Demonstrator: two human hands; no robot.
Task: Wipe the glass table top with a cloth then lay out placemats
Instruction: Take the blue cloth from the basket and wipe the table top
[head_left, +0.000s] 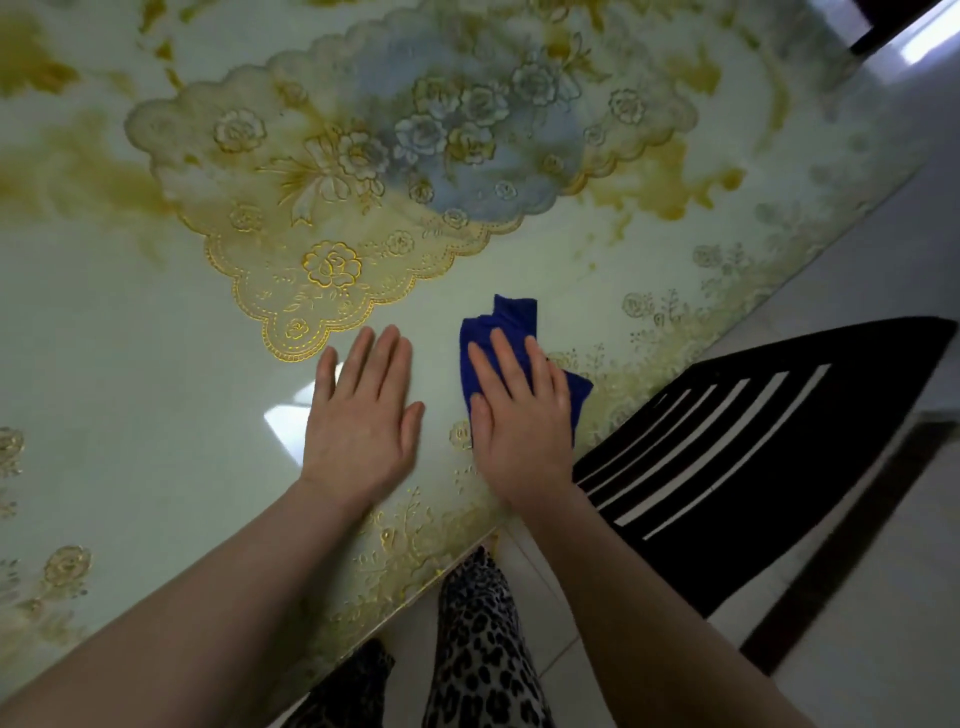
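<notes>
A glossy glass table top (130, 322) with gold and blue flower patterns fills most of the view. A translucent scalloped placemat (363, 176) with gold-edged roses lies on it, beyond my hands. My right hand (522, 415) presses flat on a crumpled blue cloth (511, 319) near the table's edge, fingers straight. My left hand (363, 415) rests flat on the bare glass beside it, just below the placemat's near scallop, holding nothing.
A black slatted chair back (753, 447) stands against the table's right edge. The table edge (467, 545) runs diagonally from bottom left to upper right. Pale floor tiles (857, 597) and my leopard-print trousers (478, 649) show below it.
</notes>
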